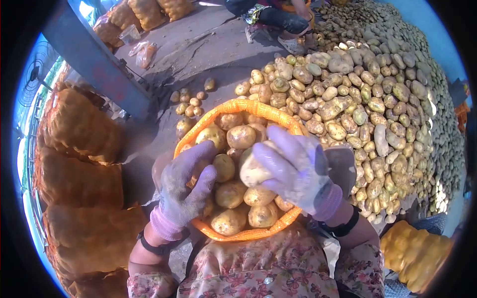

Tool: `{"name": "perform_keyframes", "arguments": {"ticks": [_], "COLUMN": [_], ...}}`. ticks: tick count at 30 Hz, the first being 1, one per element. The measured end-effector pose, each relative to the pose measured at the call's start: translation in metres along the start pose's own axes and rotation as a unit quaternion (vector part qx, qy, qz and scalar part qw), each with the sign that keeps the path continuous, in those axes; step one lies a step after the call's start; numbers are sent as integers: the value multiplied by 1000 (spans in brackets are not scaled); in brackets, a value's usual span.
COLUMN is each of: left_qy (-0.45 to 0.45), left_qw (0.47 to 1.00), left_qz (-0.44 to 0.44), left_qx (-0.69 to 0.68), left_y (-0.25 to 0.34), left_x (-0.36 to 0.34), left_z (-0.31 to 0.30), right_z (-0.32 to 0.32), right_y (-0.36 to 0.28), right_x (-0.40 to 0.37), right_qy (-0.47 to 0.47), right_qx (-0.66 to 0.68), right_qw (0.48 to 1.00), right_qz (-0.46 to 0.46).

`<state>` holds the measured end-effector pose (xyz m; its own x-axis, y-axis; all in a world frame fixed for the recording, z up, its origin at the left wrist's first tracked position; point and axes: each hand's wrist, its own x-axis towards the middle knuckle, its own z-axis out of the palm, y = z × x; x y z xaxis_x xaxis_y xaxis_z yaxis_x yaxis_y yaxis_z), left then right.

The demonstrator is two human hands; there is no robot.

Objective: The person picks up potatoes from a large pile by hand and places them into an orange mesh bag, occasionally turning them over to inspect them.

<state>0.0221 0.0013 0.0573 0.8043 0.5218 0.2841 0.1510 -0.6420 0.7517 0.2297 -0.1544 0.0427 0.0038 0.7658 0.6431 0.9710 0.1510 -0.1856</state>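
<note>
An orange mesh bag (248, 235) stands in front of my body with its mouth wide, filled with potatoes (231, 194). My right hand (298, 171), in a purple glove, grips a large pale potato (254, 169) above the others in the bag. My left hand (186, 186), gloved the same way, is over the bag's left rim. Its thumb and fingers are apart, and its fingertips reach over the potatoes. The palm side of this hand is hidden.
A large potato heap (357, 104) spreads to the right. Several loose potatoes (188, 102) lie on the floor ahead. Filled mesh sacks (82, 179) are stacked at left, beside a metal post (99, 64). Another sack (417, 253) lies at lower right. A person (278, 20) sits ahead.
</note>
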Motion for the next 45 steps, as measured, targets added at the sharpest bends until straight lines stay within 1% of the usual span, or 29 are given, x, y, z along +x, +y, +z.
{"name": "perform_keyframes", "arguments": {"ticks": [2, 4, 6, 8, 10, 12, 13, 14, 15, 16, 18, 21, 23, 24, 25, 26, 28, 29, 31, 32, 34, 35, 38, 39, 40, 41, 42, 44, 45], "left_qy": [-53, -133, -216, -230, -233, -210, -219, -225, -230, -235, -242, -245, -253, -270, -255, -242, -200, -178, -177, -173, -214, -212, -217, -210, -215, -199, -185, -164, -132], "left_qw": [995, 986, 947, 955, 963, 961, 961, 960, 960, 958, 956, 947, 940, 930, 933, 934, 958, 969, 977, 980, 972, 967, 948, 935, 926, 927, 928, 924, 931], "left_qz": [56, 64, 145, 77, 19, 43, 19, -9, -39, -47, -66, -90, -98, -71, -23, 25, 29, 36, 51, 58, 74, 119, 211, 259, 282, 289, 296, 328, 319], "left_qx": [65, 77, 190, 167, 133, 176, 170, 167, 157, 155, 155, 188, 209, 241, 253, 263, 202, 167, 107, 82, 62, 77, 100, 119, 132, 131, 130, 104, 117], "left_y": [3, 2, 1, 8, 13, 10, 8, 7, 6, 5, 12, 20, 27, 27, 33, 39, 45, 46, 46, 50, 66, 65, 68, 74, 75, 78, 80, 69, 65], "left_x": [8, 12, 18, 22, 24, 19, 17, 15, 14, 13, 15, 17, 22, 23, 27, 33, 40, 44, 48, 50, 61, 63, 68, 71, 73, 72, 71, 72, 68], "left_z": [-3, 2, 7, 8, 7, 6, 4, 1, -2, -2, -1, 2, 1, -6, -4, -1, 4, 8, 14, 15, 18, 18, 18, 18, 20, 21, 23, 30, 29], "right_z": [39, 35, 12, -42, -59, -51, -38, -19, 0, 26, 80, 133, 143, 139, 127, 106, 30, 8, -21, -34, -58, -63, -62, -57, -54, -50, -45, -33, -31], "right_y": [-7, 8, 20, 36, 59, 78, 80, 75, 59, 34, -10, -22, -15, -4, 7, 18, 36, 51, 76, 80, 84, 81, 70, 66, 62, 58, 41, 29, 29], "right_x": [5, 1, -14, -45, -122, -223, -285, -341, -377, -409, -432, -441, -457, -465, -461, -434, -363, -345, -306, -280, -221, -197, -128, -110, -90, -71, -48, -15, -5], "right_qy": [-186, -176, -14, 70, 146, 168, 40, -93, -188, -281, -333, -135, -40, 8, 102, 114, 138, 148, 170, 168, 163, 157, 152, 132, 113, 91, 63, 2, 12], "right_qx": [70, 146, 202, 133, 112, 32, -4, -34, -33, -29, 38, -47, 5, 28, 75, 78, 56, 5, -86, -124, -191, -194, -103, -90, -35, 22, -22, 48, 98], "right_qw": [980, 973, 976, 970, 901, 811, 766, 702, 721, 734, 686, 644, 672, 686, 706, 706, 699, 754, 844, 873, 919, 931, 969, 979, 988, 993, 996, 997, 994], "right_qz": [23, 37, 83, 193, 394, 559, 642, 705, 666, 618, 646, 751, 740, 727, 697, 695, 699, 639, 501, 440, 305, 265, 163, 131, 99, 70, 61, 63, 50]}}
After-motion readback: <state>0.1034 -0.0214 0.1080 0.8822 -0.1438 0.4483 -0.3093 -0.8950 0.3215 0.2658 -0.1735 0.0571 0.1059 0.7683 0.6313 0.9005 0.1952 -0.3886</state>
